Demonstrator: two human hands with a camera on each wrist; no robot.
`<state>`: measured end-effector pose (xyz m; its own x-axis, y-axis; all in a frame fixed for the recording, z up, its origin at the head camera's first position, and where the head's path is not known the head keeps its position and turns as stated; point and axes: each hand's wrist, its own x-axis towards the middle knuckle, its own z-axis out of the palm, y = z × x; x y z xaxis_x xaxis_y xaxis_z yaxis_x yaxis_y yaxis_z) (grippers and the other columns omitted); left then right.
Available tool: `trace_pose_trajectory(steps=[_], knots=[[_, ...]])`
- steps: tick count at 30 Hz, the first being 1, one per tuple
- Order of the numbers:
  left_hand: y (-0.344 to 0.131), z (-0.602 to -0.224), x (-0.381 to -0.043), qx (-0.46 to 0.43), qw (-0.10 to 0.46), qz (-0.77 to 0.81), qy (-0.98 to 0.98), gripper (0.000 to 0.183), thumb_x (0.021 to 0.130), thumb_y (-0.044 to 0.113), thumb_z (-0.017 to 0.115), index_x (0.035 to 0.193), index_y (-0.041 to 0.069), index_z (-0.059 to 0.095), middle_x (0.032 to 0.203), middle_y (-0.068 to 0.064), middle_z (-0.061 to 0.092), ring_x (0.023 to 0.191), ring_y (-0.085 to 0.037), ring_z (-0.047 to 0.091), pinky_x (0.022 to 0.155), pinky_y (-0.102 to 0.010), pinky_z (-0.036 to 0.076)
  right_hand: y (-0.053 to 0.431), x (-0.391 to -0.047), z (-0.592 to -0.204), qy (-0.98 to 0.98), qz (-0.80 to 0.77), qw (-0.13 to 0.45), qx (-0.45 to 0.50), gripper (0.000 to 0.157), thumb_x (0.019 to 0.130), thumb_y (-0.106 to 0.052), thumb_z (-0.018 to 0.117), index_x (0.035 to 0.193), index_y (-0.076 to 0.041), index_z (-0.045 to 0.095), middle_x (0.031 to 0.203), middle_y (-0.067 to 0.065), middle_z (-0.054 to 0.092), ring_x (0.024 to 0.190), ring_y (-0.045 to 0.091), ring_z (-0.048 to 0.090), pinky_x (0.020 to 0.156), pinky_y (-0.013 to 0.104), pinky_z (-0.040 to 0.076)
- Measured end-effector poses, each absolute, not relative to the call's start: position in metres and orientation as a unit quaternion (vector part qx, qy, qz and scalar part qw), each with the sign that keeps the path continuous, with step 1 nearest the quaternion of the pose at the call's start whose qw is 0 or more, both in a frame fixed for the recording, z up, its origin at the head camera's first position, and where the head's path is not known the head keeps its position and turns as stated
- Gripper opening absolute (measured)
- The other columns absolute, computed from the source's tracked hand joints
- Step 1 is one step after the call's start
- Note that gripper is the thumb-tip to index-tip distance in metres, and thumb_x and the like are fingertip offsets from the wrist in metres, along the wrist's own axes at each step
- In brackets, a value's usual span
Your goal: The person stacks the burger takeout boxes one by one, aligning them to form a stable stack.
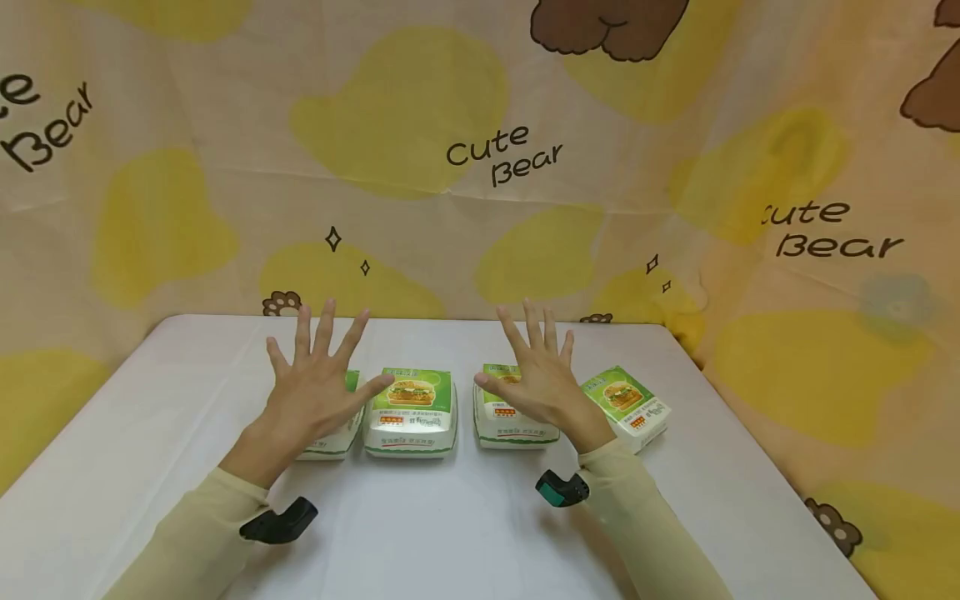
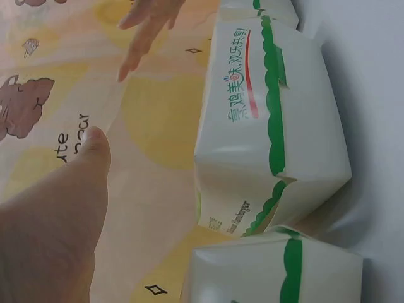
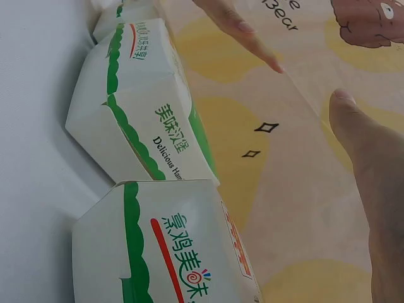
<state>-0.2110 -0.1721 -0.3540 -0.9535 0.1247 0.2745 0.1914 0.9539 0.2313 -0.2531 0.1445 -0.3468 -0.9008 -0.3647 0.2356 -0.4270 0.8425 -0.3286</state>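
Note:
Several white and green hamburger boxes with a burger picture on the lid stand in a row on the table. My left hand (image 1: 311, 392), fingers spread straight, hovers over the leftmost box (image 1: 339, 442), hiding much of it. Beside that one sits a second box (image 1: 411, 412), near my left thumb. My right hand (image 1: 538, 379), also spread wide and holding nothing, covers part of a third box (image 1: 517, 429). The rightmost box (image 1: 628, 404) is turned at an angle, by my right wrist. In the left wrist view a closed box (image 2: 271, 113) shows its side and tucked flap.
The white table (image 1: 420, 533) ends at a back edge against a yellow and beige cloth (image 1: 420, 108) printed with bears and lettering. The same cloth hangs along the right side. Dark wrist devices are on the left sleeve (image 1: 202, 533) and the right sleeve (image 1: 645, 517).

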Motion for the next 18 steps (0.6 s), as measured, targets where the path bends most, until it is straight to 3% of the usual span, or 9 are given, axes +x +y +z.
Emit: trace_pose_trajectory(steps=[11,18], knots=[[-0.1780,-0.3485,-0.2143,-0.076,0.152,-0.121,-0.978,0.094,0.093,0.074,0.045,0.163,0.034,-0.001,0.170,-0.011,-0.020,0.155,-0.048,-0.016,0.110,-0.085,-0.003,0.1402,-0.2561,-0.3489,-0.954,0.178,0.090,0.222,0.100,0.086,-0.082,0.044,0.163,-0.037,-0.001,0.170,0.002,-0.021,0.156,0.034,-0.023,0.120,0.072,-0.008],[-0.1799,-0.3471,-0.2136,-0.090,0.175,-0.116,-0.974,0.092,0.094,0.067,0.053,0.164,0.030,0.006,0.171,-0.019,-0.004,0.155,-0.049,-0.001,0.117,-0.077,0.007,0.1348,-0.2538,-0.3468,-0.953,0.184,0.064,0.233,0.099,0.089,-0.068,0.057,0.163,-0.037,-0.001,0.171,0.003,-0.018,0.157,0.032,-0.020,0.123,0.067,-0.007]])
